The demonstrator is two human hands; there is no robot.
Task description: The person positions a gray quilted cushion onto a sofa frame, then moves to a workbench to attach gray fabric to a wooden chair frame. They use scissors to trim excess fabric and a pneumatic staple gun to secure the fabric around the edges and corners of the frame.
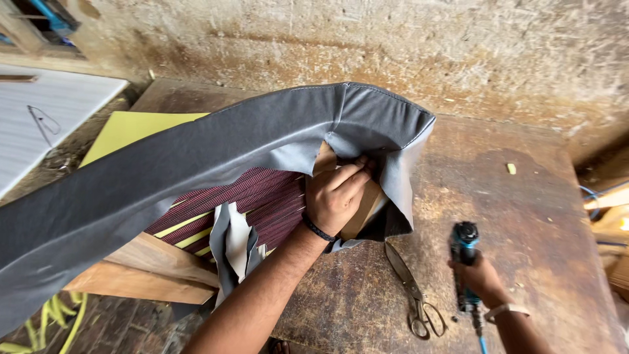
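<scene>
Our left hand (335, 195) presses the loose edge of the grey vinyl cover (196, 157) against the wooden frame (141, 272) of the seat, fingers curled and pinching the fabric at the corner, near the middle of the view. Our right hand (481, 278), at about 4 o'clock, is closed around a blue and black staple gun (464, 262), which hangs away from the cover, its hose going down out of the picture. Scissors (413, 292) lie on the stained workbench (524, 196) between the two hands, at 5 o'clock.

We judge that the fold at the corner could slip if the pinch gets weaker, because the vinyl looks stretched, and then wrinkles would remain. Also the fingers sit just where a staple would go, so the gun could hurt them if it comes too near.

Under the cover we see only part of the dark red striped webbing (262, 196). The yellow board (131, 128) at 10 o'clock is mostly covered. The nose of the gun is hard to make out.
</scene>
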